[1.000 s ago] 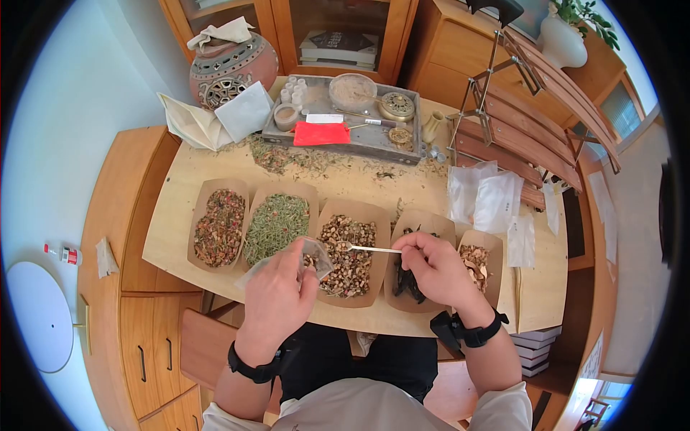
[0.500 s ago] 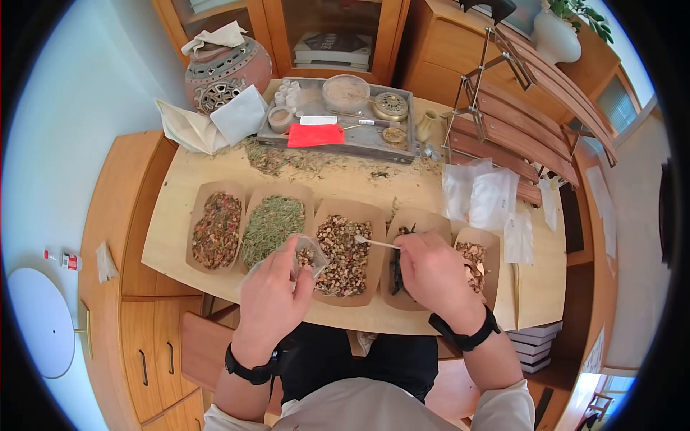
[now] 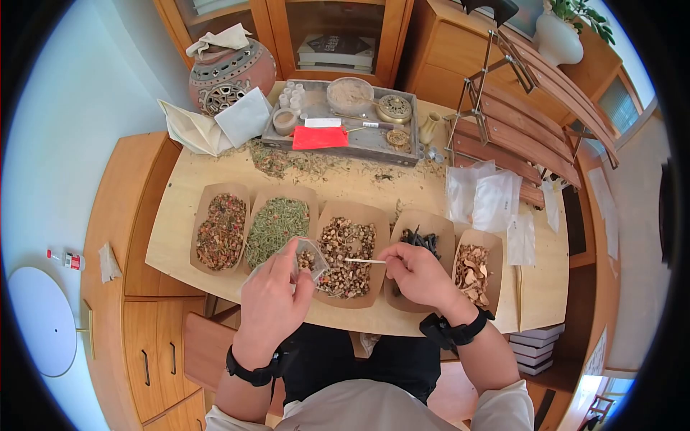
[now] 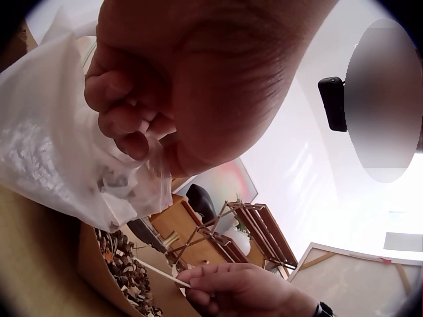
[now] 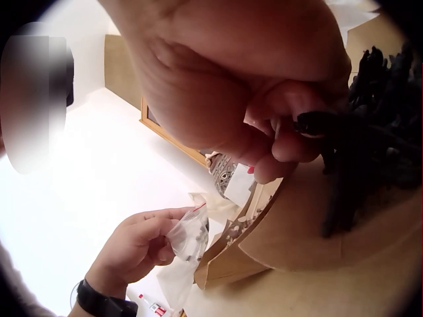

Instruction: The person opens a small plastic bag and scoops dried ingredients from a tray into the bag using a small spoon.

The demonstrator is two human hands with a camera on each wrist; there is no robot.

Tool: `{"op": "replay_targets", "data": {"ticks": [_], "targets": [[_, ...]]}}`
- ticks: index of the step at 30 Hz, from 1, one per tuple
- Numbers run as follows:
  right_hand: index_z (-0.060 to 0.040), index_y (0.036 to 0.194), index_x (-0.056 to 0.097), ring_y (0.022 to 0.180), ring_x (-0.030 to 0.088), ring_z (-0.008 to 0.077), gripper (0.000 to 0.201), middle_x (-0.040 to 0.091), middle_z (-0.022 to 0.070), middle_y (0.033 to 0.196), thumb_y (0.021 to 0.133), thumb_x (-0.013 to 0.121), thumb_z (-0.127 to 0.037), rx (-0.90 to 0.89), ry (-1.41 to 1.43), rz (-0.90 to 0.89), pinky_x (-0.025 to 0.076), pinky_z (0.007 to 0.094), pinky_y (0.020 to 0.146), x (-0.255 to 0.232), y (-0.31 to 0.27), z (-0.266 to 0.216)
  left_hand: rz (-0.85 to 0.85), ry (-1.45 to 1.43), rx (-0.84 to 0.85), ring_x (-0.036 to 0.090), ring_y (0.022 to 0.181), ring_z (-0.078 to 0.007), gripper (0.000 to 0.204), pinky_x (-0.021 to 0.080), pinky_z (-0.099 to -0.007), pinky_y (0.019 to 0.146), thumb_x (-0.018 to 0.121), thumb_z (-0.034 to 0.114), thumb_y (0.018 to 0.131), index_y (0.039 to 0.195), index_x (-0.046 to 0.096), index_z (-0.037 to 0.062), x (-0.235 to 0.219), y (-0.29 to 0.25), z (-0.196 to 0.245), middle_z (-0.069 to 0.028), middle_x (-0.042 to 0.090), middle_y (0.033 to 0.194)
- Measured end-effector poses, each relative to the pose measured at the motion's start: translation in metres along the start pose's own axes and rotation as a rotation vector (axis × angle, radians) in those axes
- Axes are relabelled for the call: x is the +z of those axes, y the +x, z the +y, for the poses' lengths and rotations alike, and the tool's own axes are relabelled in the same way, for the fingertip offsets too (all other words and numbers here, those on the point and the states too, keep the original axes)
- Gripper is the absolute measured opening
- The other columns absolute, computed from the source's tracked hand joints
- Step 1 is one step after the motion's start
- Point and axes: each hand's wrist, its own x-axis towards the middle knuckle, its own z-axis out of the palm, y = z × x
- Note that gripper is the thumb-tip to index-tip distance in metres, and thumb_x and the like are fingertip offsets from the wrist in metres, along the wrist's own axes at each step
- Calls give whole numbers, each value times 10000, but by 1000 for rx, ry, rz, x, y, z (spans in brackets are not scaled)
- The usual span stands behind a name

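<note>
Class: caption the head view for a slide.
Left grip holds a clear bag; right grip pinches a thin utensil at the middle tray.

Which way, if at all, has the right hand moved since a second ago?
Yes: the right hand has shifted left in the head view, covering less of the rightmost tray than before.
</note>
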Motion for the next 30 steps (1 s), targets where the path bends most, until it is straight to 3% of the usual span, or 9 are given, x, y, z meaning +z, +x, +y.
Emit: {"op": "replay_targets", "data": {"ticks": [5, 7, 14, 16, 17, 19, 22, 24, 30], "targets": [[-4, 1116, 692, 717, 568, 80, 210, 663, 9, 819, 1015, 541, -109, 72, 101, -47, 471, 261, 655, -6, 0, -3, -14, 21, -14, 676, 759, -321, 466, 543, -439, 703, 647, 118, 882, 1320, 604, -34, 1, 0, 0, -154, 695, 921], [10, 1132, 691, 696, 600, 133, 242, 677, 62, 795, 1010, 537, -129, 90, 93, -61, 499, 310, 645, -11, -1, -7, -23, 33, -22, 676, 762, -325, 465, 543, -443, 704, 646, 119, 884, 1321, 603, -34, 1, 1, 0, -157, 695, 923], [-1, 1101, 694, 694, 625, 158, 200, 696, 84, 825, 1007, 544, -95, 9, 85, 8, 501, 308, 644, -20, -20, -34, -25, 50, 32, 672, 762, -335, 483, 539, -449, 701, 653, 123, 884, 1334, 584, -40, 4, 1, 3, -161, 679, 892], [-13, 1064, 690, 728, 657, 242, 143, 696, 114, 847, 945, 615, -40, -267, -35, 117, 523, 338, 652, -12, -25, -40, -37, 47, 42, 671, 761, -336, 486, 538, -449, 700, 655, 125, 884, 1336, 581, -39, 7, 1, 8, -160, 674, 882], [-13, 1064, 690, 728, 657, 242, 143, 696, 114, 847, 945, 615, -40, -266, -35, 121, 523, 338, 652, -8, -27, -44, -35, 37, 54, 670, 761, -337, 487, 538, -448, 698, 655, 124, 884, 1338, 578, -37, 8, 2, 10, -158, 670, 875], [-29, 1027, 680, 781, 656, 309, 171, 684, 131, 870, 860, 664, 7, -580, -485, 337, 544, 392, 671, -1, -29, -51, -33, 26, 68, 669, 760, -337, 489, 538, -447, 695, 655, 124, 885, 1340, 576, -34, 9, 2, 12, -155, 666, 867], [-39, 1011, 669, 794, 648, 300, 204, 673, 105, 870, 817, 664, 23, -603, -572, 398, 551, 422, 674, -8, -30, -50, -34, 29, 52, 666, 754, -341, 494, 537, -448, 689, 656, 123, 883, 1344, 570, -34, 7, 0, 10, -153, 666, 865], [-42, 999, 673, 785, 648, 301, 183, 675, 108, 858, 823, 660, 8, -565, -597, 405, 552, 424, 674, -15, -29, -42, -15, 38, 20, 644, 730, -279, 498, 523, -407, 668, 665, 137, 906, 1382, 585, 17, 5, -2, 6, -113, 651, 867], [-42, 975, 692, 797, 683, 353, 123, 702, 147, 843, 871, 635, -75, -345, -565, 291, 569, 451, 714, -3, -21, -18, -28, 16, -19, 688, 775, -328, 481, 553, -439, 699, 663, 128, 882, 1334, 598, -23, -3, -3, 7, -159, 699, 941]]}}
